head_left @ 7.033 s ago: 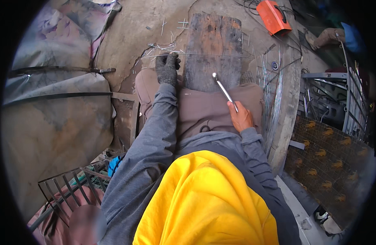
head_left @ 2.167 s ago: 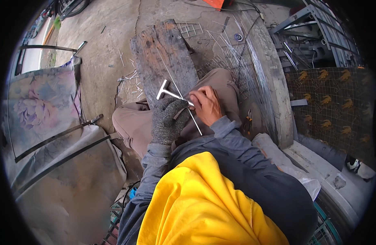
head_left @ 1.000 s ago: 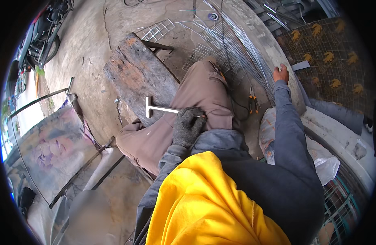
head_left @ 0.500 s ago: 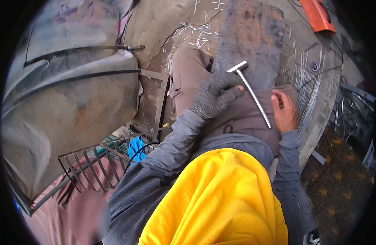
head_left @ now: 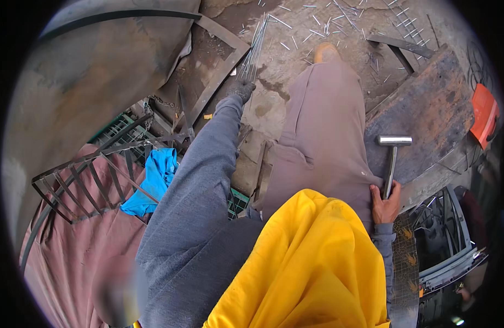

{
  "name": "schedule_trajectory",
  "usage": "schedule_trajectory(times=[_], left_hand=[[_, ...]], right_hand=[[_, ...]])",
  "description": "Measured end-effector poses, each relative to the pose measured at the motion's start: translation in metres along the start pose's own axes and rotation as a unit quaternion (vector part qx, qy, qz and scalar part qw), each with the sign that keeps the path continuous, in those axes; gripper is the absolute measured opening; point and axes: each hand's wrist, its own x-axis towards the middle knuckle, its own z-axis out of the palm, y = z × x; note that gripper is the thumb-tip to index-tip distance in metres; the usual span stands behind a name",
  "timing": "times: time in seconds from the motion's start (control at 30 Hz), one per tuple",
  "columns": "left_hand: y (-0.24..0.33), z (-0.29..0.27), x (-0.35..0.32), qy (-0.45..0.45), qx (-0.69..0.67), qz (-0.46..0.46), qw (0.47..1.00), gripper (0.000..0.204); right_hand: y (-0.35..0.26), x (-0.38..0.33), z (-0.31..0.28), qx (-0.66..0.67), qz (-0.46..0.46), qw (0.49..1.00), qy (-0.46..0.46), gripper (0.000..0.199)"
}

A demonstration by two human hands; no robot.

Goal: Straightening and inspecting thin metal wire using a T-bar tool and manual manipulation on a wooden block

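Hammer (head_left: 391, 164) upright, head away

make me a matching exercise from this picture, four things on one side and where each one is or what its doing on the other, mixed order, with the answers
Things:
1. left hand
2. right hand
3. blue cloth
4. orange object

Places or states:
A. crumpled beside the metal grate
B. at the far right, by the dark metal plate
C. gloved, reaching to the bundle of thin rods
D. bare, holding the hammer's handle

Pairs: 1-C, 2-D, 3-A, 4-B

No packages, labels, signs, screens.
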Motion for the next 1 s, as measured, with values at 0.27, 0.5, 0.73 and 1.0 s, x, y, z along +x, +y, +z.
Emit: schedule_trajectory(times=[0.27, 0.5, 0.73, 1.0], left_hand=[[-0.012, 0.037, 0.055, 0.014, 0.108, -0.03, 0.994, 0.042], [-0.014, 0.064, 0.103, 0.077, 0.168, -0.05, 0.982, 0.04], [-0.004, 0.053, 0.113, 0.028, 0.231, -0.029, 0.972, 0.039], [0.016, 0.083, 0.051, 0.05, 0.139, -0.001, 0.989, 0.034]], right_hand=[[0.036, -0.001, 0.002, -0.035, 0.101, 0.994, -0.015, 0.048], [0.019, 0.001, -0.005, -0.064, -0.005, 0.997, -0.029, 0.047], [0.002, 0.004, -0.01, -0.083, 0.049, 0.994, -0.051, 0.042], [-0.007, 0.013, -0.006, -0.037, -0.005, 0.998, -0.051, 0.04]])
